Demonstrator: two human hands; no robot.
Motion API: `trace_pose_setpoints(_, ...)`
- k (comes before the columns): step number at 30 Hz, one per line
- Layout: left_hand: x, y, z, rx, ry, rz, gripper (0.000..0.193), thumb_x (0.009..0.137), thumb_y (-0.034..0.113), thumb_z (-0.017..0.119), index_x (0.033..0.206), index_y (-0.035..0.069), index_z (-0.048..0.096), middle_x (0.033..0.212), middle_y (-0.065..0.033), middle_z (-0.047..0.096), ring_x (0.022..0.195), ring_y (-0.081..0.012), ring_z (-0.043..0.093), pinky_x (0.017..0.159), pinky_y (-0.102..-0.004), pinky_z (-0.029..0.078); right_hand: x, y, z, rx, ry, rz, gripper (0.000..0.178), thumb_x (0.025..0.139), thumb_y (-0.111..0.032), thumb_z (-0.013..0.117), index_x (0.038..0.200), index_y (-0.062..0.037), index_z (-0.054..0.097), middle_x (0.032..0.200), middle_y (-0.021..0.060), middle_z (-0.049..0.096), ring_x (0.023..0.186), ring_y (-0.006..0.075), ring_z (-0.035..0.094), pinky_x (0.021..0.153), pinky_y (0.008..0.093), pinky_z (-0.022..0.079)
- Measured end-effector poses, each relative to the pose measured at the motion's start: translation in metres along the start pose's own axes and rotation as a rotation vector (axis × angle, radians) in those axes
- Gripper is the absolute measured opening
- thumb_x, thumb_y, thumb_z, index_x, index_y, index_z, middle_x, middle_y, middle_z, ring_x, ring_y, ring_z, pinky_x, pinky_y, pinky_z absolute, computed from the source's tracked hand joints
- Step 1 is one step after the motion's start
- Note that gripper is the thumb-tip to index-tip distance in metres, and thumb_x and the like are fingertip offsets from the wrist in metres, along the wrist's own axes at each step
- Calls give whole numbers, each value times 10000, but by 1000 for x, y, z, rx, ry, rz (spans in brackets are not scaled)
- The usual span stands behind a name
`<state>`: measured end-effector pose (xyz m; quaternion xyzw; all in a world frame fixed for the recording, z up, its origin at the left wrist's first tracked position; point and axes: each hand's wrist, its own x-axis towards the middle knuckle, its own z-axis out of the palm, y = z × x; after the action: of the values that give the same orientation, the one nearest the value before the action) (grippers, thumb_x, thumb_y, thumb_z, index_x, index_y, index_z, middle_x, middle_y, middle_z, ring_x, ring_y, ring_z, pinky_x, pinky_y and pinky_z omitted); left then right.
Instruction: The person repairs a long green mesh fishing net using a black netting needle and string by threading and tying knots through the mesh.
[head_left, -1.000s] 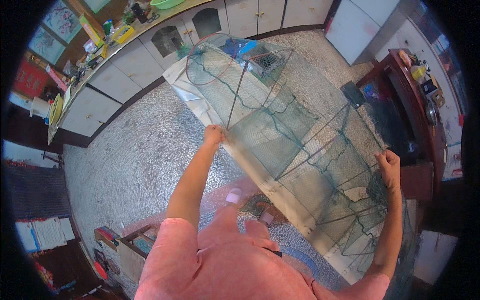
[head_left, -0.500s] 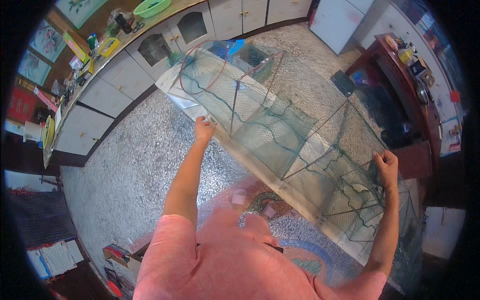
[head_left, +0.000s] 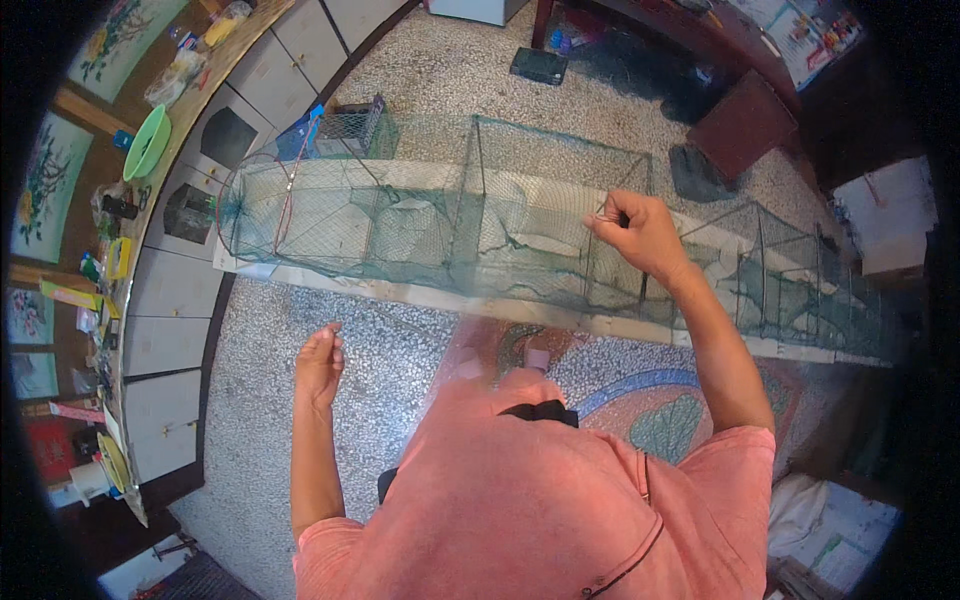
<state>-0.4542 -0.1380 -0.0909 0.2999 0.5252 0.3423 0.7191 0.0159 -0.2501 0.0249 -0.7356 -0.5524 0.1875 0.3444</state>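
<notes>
A long fish trap (head_left: 420, 225) of green mesh over square wire frames stretches from left to right in front of me. It rests on a long pale board (head_left: 585, 322). A thin reddish hoop (head_left: 288, 205) shows at its left end. My right hand (head_left: 637, 232) is closed in a pinch over the middle of the trap, near one frame; whatever its fingertips hold is too small to make out. Apart from the trap, on the near side of the board, my left hand (head_left: 320, 362) is also pinched closed. Anything between its fingertips cannot be made out.
White cabinets (head_left: 180, 290) with a cluttered counter line the left side, with a green basin (head_left: 148, 142) on top. Beyond the trap are a box (head_left: 350, 130), a black flat object (head_left: 538, 66) on the speckled floor and dark red furniture (head_left: 740, 125).
My view has swung round, so the trap now lies nearly level across it. My left hand has come off the board's edge toward me. My right hand has shifted to the trap's middle.
</notes>
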Motion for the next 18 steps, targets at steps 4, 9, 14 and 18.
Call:
trace_pose_setpoints(4,-40,34,67,240,-108,106,345,889,148,606,1189,-15,561,835,-37,595,595,-60,470,520,-173,373,-8,-44,-21,23,-82,-18,360,756,-320,719,644,-23,550,537,68,506,497,136,453,478,312,374)
trace_pose_setpoints(9,-70,62,176,477,-374,196,240,918,133,552,1119,5,582,880,-42,616,606,-63,487,518,-185,372,-10,-50,-30,44,-171,-72,310,803,-275,696,720,-3,574,581,38,465,569,102,412,508,290,355)
trace_pose_setpoints(14,-68,42,250,570,-570,437,142,919,115,536,1004,21,599,886,-50,619,631,-94,520,555,-224,417,-9,-50,-23,-29,-77,-153,305,822,-286,670,766,4,592,612,85,494,563,160,431,522,315,371)
trace_pose_setpoints(18,-47,27,284,890,-489,1089,88,880,51,563,949,17,606,832,-46,586,650,-154,547,595,-270,461,-8,-49,-17,-82,-27,-122,308,823,-290,665,762,4,597,619,96,508,556,168,436,520,323,374)
